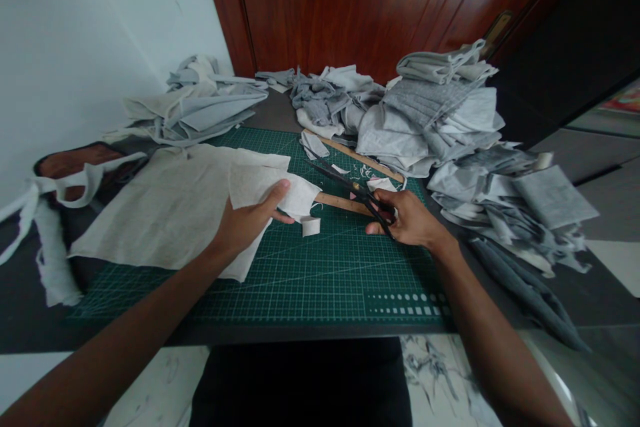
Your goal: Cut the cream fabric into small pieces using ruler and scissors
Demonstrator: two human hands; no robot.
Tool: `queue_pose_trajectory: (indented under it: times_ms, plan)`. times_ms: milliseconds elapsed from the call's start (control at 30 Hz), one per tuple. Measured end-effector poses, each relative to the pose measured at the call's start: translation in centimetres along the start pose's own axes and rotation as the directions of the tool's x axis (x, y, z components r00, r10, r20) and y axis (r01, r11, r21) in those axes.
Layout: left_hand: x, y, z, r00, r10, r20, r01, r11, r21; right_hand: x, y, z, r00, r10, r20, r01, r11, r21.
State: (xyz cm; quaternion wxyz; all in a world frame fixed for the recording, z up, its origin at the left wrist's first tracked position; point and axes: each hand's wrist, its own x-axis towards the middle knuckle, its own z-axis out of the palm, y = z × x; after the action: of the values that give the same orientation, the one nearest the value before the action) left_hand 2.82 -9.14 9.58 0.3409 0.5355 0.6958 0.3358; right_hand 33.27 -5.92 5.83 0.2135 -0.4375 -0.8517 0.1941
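My left hand (255,220) grips a small pale piece of fabric (250,185), thumb on top and fingers beneath. Under that hand spreads a larger cream fabric sheet (170,207) on the green cutting mat (320,280). In my right hand (403,217) are black scissors (357,188), their blades pointing left and away from me, beside the fabric piece but apart from it. A small curled fabric strip (311,225) sits just below the held piece's right end. Between the hands a wooden ruler (345,204) lies on the mat, partly hidden by the scissors and fabric.
Folded grey fabrics (200,113) are piled at the back left, with a taller stack (430,107) at the back right. Fabric scraps (520,193) heap on the right. A second wooden strip (360,157) lies behind the scissors. White straps (85,183) hang at the left edge.
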Motion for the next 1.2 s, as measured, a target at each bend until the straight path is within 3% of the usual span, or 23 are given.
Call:
queue_pose_trajectory:
  times_ms: [300, 600, 933, 1200]
  plan:
    - [-0.2, 0.3, 0.3, 0.998, -0.016, 0.056, 0.018, 0.999, -0.038, 0.0, -0.5, 0.6, 0.998, -0.048, 0.031, 0.049, 0.998, -0.037]
    - [0.4, -1.2, 1.1, 0.980, 0.087, 0.179, -0.065, 0.990, -0.125, 0.1, -1.0, 0.9, 0.993, -0.037, 0.113, 0.046, 0.996, -0.073]
    - [0.2, -1.2, 1.3, 0.964, 0.155, 0.216, -0.119, 0.978, -0.170, 0.2, -1.2, 1.0, 0.991, -0.058, 0.119, 0.063, 0.997, -0.042]
    - [0.4, -1.5, 1.2, 0.948, 0.184, 0.258, -0.149, 0.977, -0.150, 0.1, -1.1, 1.5, 0.996, -0.066, 0.060, 0.058, 0.991, 0.124]
